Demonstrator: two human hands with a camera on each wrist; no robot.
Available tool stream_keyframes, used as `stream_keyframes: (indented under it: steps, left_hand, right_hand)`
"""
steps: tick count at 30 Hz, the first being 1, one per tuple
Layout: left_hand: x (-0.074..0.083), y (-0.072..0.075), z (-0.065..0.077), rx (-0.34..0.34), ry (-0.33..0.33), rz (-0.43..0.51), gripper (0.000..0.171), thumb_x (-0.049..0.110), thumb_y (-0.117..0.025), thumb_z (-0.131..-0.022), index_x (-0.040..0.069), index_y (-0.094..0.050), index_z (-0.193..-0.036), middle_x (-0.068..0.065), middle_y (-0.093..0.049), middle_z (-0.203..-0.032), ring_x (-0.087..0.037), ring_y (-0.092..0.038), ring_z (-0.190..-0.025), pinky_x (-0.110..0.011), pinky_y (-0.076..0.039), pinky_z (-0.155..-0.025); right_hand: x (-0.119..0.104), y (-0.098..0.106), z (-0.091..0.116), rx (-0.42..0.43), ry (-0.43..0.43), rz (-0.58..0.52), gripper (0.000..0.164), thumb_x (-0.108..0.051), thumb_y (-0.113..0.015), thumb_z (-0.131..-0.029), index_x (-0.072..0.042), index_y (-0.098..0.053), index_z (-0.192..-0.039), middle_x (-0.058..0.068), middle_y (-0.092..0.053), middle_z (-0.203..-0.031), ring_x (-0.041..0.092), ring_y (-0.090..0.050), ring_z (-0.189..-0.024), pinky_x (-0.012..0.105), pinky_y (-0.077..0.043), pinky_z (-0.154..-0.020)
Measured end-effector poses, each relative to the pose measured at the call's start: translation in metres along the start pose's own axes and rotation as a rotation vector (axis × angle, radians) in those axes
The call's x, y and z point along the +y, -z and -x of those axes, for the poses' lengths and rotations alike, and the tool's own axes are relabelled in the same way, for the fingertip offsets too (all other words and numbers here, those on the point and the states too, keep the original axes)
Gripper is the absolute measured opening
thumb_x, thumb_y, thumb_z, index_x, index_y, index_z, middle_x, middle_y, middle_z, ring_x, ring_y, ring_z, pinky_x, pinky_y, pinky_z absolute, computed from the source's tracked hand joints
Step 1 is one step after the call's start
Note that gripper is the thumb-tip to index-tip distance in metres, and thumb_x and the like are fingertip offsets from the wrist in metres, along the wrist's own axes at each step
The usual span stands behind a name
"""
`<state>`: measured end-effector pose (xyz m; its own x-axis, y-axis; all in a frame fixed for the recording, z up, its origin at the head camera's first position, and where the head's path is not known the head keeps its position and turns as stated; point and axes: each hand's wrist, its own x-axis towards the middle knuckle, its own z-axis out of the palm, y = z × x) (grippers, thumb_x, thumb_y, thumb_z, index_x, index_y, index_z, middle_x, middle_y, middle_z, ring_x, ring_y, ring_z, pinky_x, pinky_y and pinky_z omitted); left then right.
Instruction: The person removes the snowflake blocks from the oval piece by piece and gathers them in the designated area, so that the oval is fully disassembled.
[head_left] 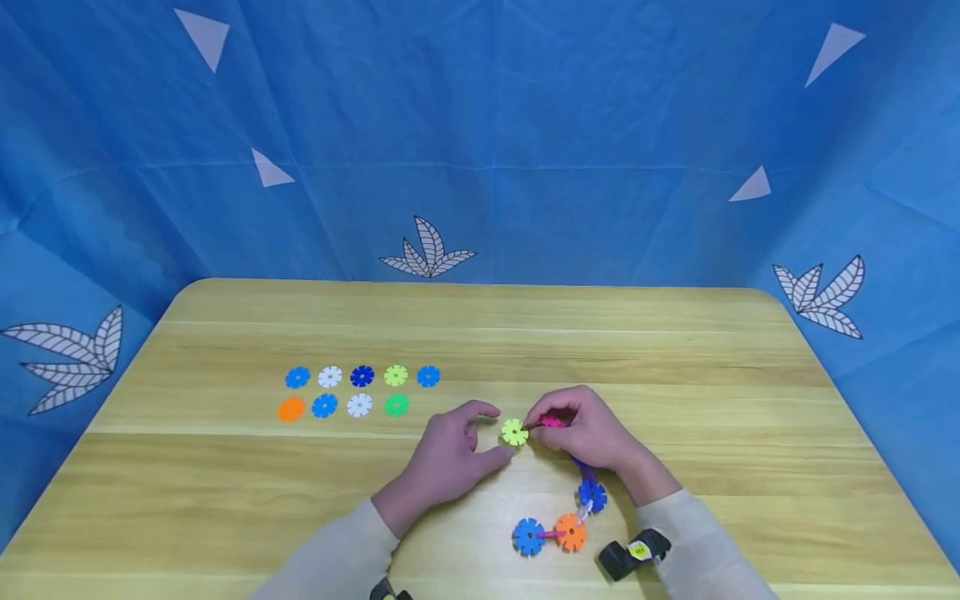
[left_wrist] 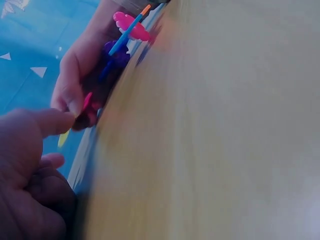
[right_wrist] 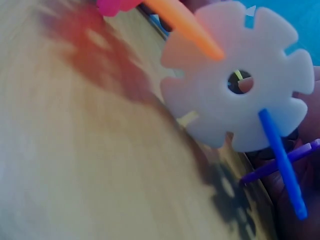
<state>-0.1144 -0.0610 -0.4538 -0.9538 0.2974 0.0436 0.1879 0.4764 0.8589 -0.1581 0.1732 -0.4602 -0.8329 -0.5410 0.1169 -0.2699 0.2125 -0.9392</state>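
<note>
My right hand (head_left: 588, 429) pinches the end of a chain of notched interlocking discs with thumb and forefinger, a pink disc (head_left: 553, 422) showing under its fingers. A yellow-green disc (head_left: 514, 432) stands at those fingertips. My left hand (head_left: 453, 454) has thumb and forefinger spread on either side of the yellow-green disc, with a gap between. The chain bends down past the right palm through a dark blue disc (head_left: 592, 497) and an orange disc (head_left: 571, 532) to a blue disc (head_left: 528, 537). Close up in the right wrist view, a white disc (right_wrist: 205, 107) has orange and blue discs slotted into it.
Loose discs lie in two rows at the left of the wooden table (head_left: 225, 492), among them an orange one (head_left: 291, 409), a green one (head_left: 397, 405) and a white one (head_left: 330, 377). A blue cloth (head_left: 495, 142) hangs behind the table's far edge.
</note>
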Motion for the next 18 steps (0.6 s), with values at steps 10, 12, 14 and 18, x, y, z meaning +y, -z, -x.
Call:
stream_keyframes:
  steps: [10,12,14,18]
  left_hand:
    - [0.0043,-0.0067,-0.0093,-0.054,-0.059,-0.029,0.030,0.022,-0.082,-0.084,0.008,-0.068,-0.107,0.007,-0.041,-0.056,-0.004,-0.033,-0.046,-0.022,-0.030,-0.045]
    - [0.0045,-0.0072,-0.0090,-0.058,-0.060,-0.024,0.030,0.023,-0.082,-0.085,0.008,-0.068,-0.106,0.007,-0.041,-0.055,-0.003,-0.032,-0.046,-0.022,-0.030,-0.045]
    - [0.0044,-0.0080,-0.0091,-0.062,-0.070,-0.019,0.031,0.024,-0.081,-0.085,0.007,-0.068,-0.108,0.008,-0.040,-0.055,-0.003,-0.032,-0.046,-0.022,-0.030,-0.045]
    - [0.0033,-0.0098,-0.0093,-0.069,-0.102,-0.010,0.036,0.024,-0.080,-0.087,0.006,-0.070,-0.115,0.008,-0.039,-0.054,-0.003,-0.030,-0.046,-0.022,-0.032,-0.047]
  right_hand:
    - [-0.0028,-0.0032,-0.0020,0.050,-0.038,0.074,0.020,0.009,-0.074,-0.076,-0.009,-0.075,-0.085,-0.001,-0.069,-0.078,0.013,-0.054,-0.065,0.024,-0.045,-0.058]
    - [-0.0023,-0.0039,-0.0021,0.057,-0.035,0.077,0.020,0.012,-0.072,-0.074,-0.006,-0.075,-0.083,0.001,-0.068,-0.076,0.012,-0.052,-0.062,0.023,-0.043,-0.055]
    - [-0.0011,-0.0044,-0.0021,0.059,-0.025,0.078,0.020,0.014,-0.070,-0.073,-0.003,-0.074,-0.082,0.002,-0.067,-0.073,0.012,-0.051,-0.061,0.023,-0.042,-0.054]
    - [-0.0003,-0.0044,-0.0012,0.055,-0.012,0.065,0.021,0.016,-0.070,-0.072,-0.003,-0.074,-0.080,0.002,-0.065,-0.071,0.011,-0.051,-0.060,0.023,-0.043,-0.054]
